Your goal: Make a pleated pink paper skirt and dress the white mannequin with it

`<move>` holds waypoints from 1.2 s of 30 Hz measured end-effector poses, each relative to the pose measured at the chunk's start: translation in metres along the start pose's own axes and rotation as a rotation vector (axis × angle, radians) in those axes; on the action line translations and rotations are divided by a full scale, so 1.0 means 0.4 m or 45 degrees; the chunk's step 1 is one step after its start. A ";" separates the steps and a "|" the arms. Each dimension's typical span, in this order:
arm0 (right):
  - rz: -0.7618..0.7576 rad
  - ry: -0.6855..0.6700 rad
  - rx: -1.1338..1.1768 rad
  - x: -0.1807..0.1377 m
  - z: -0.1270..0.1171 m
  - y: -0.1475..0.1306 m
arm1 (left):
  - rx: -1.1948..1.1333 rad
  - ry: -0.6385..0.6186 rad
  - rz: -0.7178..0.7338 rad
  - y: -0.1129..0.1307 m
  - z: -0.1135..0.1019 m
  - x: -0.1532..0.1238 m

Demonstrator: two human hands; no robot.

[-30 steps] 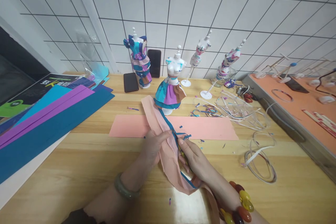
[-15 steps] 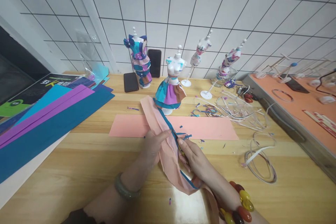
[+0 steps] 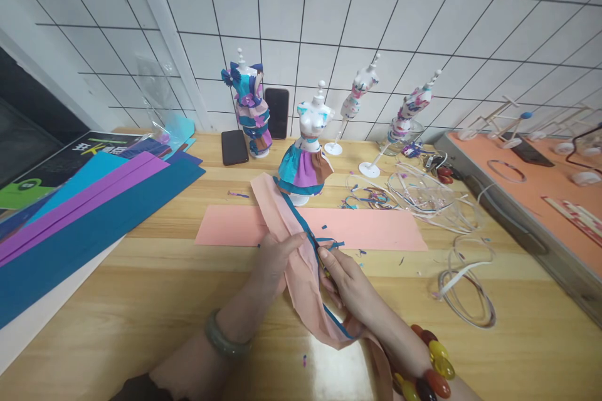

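My left hand [image 3: 277, 257] pinches a long peach crepe-paper strip [image 3: 301, 276] with a blue edging [image 3: 301, 219] along its right side. In my right hand [image 3: 345, 276] is a small pair of scissors [image 3: 315, 242], mostly hidden by the fingers; the dark blades lie at the blue edging, and a bit of yellow shows under the hand. From there the strip loops down towards me and passes under my right wrist. Its far end lies by a white mannequin [image 3: 314, 118] wearing a blue, purple and brown paper skirt [image 3: 305, 168].
A flat pink paper sheet [image 3: 376, 227] lies beneath the strip, with blue scraps. Behind stand a dressed mannequin [image 3: 253, 106], two patterned ones and two phones. Coloured paper sheets [image 3: 117, 219] are piled left. Tangled cords [image 3: 427, 194] and an orange-topped surface [image 3: 531, 169] are right.
Almost nothing differs. The strip's far end has shifted very slightly, and both hands keep their places on it.
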State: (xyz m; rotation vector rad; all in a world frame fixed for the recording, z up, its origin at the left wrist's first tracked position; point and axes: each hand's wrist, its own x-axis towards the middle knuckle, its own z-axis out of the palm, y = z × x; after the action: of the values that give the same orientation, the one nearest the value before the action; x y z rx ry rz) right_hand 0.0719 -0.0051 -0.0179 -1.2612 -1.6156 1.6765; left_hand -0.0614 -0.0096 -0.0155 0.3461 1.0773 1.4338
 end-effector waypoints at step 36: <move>-0.011 -0.004 0.002 0.014 -0.003 0.011 | -0.063 -0.034 -0.026 -0.004 0.000 -0.004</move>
State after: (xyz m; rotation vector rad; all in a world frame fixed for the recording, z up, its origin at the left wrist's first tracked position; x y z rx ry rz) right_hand 0.0715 -0.0005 -0.0235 -1.2495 -1.6188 1.6752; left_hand -0.0601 -0.0113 -0.0163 0.3171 1.0195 1.4317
